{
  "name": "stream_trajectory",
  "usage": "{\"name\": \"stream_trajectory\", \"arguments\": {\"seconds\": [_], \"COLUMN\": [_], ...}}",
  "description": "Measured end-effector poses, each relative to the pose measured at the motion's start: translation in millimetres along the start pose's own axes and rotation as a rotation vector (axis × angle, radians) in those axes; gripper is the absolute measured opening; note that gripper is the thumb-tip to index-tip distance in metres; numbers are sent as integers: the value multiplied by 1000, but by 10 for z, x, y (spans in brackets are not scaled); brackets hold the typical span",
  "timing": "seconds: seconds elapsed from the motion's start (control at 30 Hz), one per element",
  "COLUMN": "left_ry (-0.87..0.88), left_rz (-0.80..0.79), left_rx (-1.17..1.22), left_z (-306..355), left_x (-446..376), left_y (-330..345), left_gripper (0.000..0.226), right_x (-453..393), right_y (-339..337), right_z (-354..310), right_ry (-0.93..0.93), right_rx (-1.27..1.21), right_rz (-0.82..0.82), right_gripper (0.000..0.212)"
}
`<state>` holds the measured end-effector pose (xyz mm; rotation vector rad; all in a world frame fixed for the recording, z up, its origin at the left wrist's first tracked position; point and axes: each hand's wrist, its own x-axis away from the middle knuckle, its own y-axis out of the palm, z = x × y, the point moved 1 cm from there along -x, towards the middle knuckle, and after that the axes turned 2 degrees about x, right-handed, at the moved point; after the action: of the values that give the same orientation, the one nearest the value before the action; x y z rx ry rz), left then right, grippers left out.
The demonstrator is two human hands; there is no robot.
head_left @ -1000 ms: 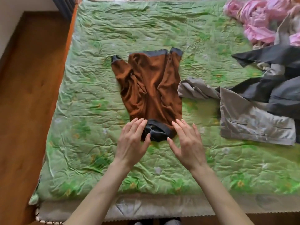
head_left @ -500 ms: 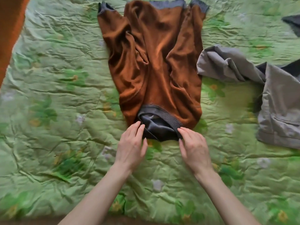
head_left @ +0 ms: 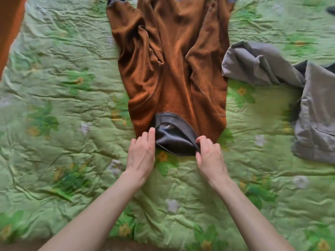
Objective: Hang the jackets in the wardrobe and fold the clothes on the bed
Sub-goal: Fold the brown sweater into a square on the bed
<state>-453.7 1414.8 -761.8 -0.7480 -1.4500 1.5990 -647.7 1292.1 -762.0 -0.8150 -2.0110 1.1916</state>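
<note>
Both hands have closed in on the collar since half a second ago | left hand (head_left: pixel 143 151) flat, fingertips touching sweater (head_left: pixel 174 60); right hand (head_left: pixel 208 153) pinching collar (head_left: pixel 174 138) at its 3 o'clock | sweater mid-bed (head_left: pixel 54 105), sleeves folded in | risk: my uneven pull skews them, bunching cloth.

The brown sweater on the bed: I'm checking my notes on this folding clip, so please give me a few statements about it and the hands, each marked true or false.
1. The brown sweater lies on a green floral bedcover. True.
2. Its grey collar points toward the person. True.
3. The right hand rests flat on the bedcover, away from the sweater. False: its fingers pinch the collar's edge.
4. The left hand holds a hanger. False: it holds nothing; its straight fingers touch the sweater beside the collar.
5. A grey garment lies to the sweater's right. True.
</note>
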Motion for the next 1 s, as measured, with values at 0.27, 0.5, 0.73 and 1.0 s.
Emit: {"name": "stream_trajectory", "arguments": {"seconds": [0.27,0.5,0.73,1.0], "left_ry": [25,24,27,-7], "left_rz": [-322,-266,-86,167], "left_rx": [-199,-254,102,634], "left_z": [75,159,-102,-10], "left_x": [138,494,1094,1192], "left_y": [-991,-2204,-3041,-4152], "left_gripper": [31,28,32,32], "right_x": [279,766,1407,1526], "right_y": [-868,-1723,-2348,-3526], "right_z": [-215,-488,-805,-1647], "right_ry": [-29,-64,-67,25], "right_rx": [25,111,-130,-710], "right_rz": [-113,-206,103,232], "right_gripper": [17,17,39,36]}}
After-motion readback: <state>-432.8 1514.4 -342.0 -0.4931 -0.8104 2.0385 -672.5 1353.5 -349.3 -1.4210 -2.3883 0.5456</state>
